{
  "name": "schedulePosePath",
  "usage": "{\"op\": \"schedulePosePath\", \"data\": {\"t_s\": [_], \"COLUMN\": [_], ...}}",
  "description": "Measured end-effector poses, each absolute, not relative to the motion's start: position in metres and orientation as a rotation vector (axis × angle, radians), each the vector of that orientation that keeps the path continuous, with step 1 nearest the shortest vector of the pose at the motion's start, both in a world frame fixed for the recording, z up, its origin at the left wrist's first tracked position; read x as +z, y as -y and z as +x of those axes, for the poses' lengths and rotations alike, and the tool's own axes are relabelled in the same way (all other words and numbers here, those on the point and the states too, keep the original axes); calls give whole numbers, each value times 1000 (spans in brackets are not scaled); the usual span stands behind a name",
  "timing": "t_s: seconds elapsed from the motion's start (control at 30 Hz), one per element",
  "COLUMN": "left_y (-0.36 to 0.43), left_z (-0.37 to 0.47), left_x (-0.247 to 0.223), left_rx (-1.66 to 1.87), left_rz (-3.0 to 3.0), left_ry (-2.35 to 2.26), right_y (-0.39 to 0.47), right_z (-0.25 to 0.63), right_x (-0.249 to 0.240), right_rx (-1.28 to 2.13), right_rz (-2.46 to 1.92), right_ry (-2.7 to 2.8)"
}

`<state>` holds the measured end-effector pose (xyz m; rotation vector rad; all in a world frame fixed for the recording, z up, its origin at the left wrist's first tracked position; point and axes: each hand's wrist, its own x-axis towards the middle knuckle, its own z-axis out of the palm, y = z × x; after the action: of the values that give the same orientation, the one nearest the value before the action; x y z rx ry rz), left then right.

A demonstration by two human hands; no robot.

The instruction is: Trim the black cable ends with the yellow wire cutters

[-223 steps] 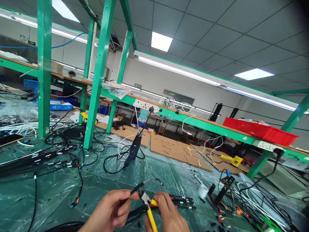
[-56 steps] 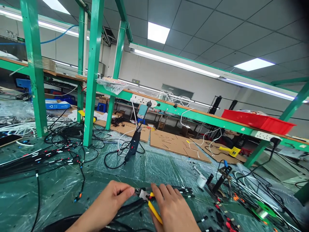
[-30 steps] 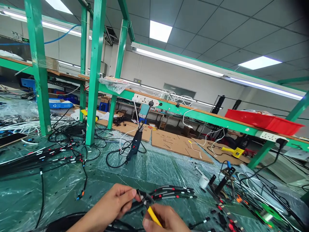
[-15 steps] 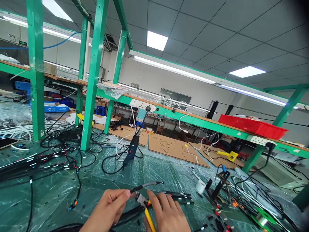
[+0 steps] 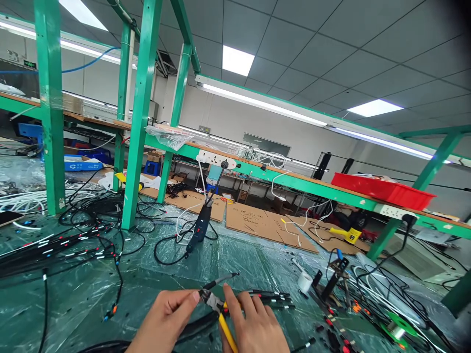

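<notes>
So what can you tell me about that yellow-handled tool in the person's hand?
The tool is a small pair of cutters with slim yellow handles and a short grey metal head that looks dark at the tip. The right hand grips the handles, which run down out of the picture. The head points up and left, its tip at a thin grey cable that the left hand pinches. Whether the blades are closed on it is too small to tell.

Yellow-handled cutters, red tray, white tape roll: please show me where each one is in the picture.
yellow-handled cutters [image 5: 225, 329]: head view, on the yellow handle.
red tray [image 5: 382, 190]: head view, on its front wall.
white tape roll [image 5: 304, 282]: head view, on its outer side.
</notes>
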<state>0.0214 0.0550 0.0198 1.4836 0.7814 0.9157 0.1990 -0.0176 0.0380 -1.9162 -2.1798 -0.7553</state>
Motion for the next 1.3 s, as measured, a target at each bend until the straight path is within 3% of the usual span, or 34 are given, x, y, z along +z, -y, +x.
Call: {"op": "schedulePosePath", "data": {"t_s": [0.3, 0.73, 0.87, 1.07, 1.13, 1.3], "left_y": [-51, -54, -57, -55, -54, -54], "left_z": [22, 14, 14, 18, 20, 24], "left_x": [28, 42, 39, 27, 25, 22], "left_rx": [990, 858, 809, 848, 874, 872], "left_rz": [1766, 1754, 1650, 1487, 1434, 1203], "left_ry": [-783, -726, -702, -706, -716, -779], "right_y": [21, 18, 20, 21, 19, 18], "right_z": [193, 211, 211, 199, 197, 198], "right_x": [37, 46, 43, 49, 52, 51], "right_rx": [-810, -626, -296, 683, 811, 386], "right_rz": [-1933, -1837, -1908, -1780, -1703, -1876], "right_ry": [2194, 2291, 2278, 1986, 1926, 2100]}}
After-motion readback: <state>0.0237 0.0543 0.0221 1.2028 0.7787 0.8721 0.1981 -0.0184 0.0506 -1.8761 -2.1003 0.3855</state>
